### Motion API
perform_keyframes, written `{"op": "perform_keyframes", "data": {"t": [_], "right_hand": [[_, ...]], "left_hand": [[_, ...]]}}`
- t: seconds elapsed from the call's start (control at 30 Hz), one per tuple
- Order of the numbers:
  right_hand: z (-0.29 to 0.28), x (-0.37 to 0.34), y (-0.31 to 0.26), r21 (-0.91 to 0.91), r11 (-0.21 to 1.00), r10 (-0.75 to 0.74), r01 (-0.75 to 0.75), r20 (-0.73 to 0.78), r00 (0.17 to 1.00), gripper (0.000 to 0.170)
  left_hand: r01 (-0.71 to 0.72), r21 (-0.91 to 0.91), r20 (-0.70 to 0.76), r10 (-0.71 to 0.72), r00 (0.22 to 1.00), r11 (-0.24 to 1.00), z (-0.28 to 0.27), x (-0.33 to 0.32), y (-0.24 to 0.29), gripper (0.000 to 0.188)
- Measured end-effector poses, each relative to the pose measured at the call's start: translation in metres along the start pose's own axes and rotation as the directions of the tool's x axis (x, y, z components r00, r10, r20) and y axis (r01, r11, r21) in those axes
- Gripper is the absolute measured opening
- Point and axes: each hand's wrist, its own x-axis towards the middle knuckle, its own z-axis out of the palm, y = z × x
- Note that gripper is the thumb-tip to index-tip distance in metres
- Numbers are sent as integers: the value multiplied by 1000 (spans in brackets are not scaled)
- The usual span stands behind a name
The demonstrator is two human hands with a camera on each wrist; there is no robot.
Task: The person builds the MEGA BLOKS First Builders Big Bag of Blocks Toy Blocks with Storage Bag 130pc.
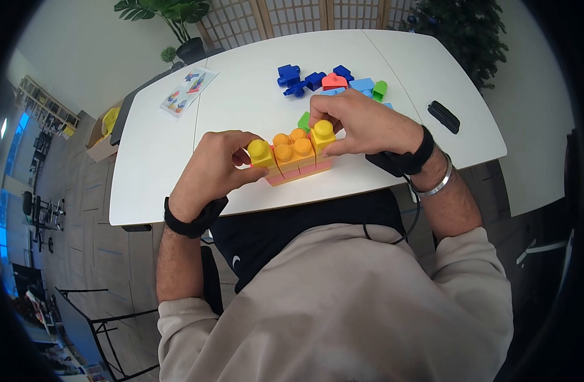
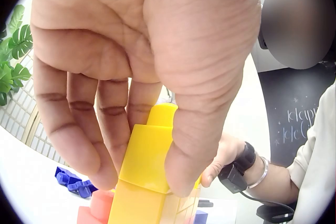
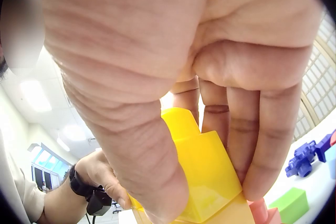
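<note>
Near the table's front edge stands a small wall of toy building blocks, with orange blocks (image 1: 294, 151) above a pink row (image 1: 299, 172). A yellow single-stud block tops each end. My left hand (image 1: 217, 164) pinches the left yellow block (image 2: 145, 155) between thumb and fingers. At the other end, the thumb and fingers of my right hand (image 1: 371, 124) grip the right yellow block (image 3: 207, 176). Both yellow blocks sit flush on the orange layer, one stud up on each. A green block (image 1: 304, 121) lies just behind the wall.
Dark blue blocks (image 1: 288, 75), a red block (image 1: 334, 81), light blue blocks (image 1: 362, 84) and another green block (image 1: 379, 91) lie farther back on the white table (image 1: 158, 159). A picture sheet (image 1: 189, 91) is at the back left, a black case (image 1: 444, 117) at the right.
</note>
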Motion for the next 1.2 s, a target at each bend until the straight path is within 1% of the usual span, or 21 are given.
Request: {"op": "perform_keyframes", "data": {"t": [0.27, 0.63, 1.2], "right_hand": [[-1, 0, -1, 2, 1000, 5, -5, 4, 1000, 43], [0, -1, 1, -4, 1000, -24, 24, -12, 1000, 42], [0, 0, 0, 0, 1000, -5, 5, 0, 1000, 43]], "left_hand": [[2, 7, 0, -2, 1000, 1000, -1, 0, 0, 43], [0, 8, -2, 0, 1000, 1000, 0, 0, 0, 42], [16, 6, 3, -16, 1000, 1000, 1, 1, -2, 44]]}}
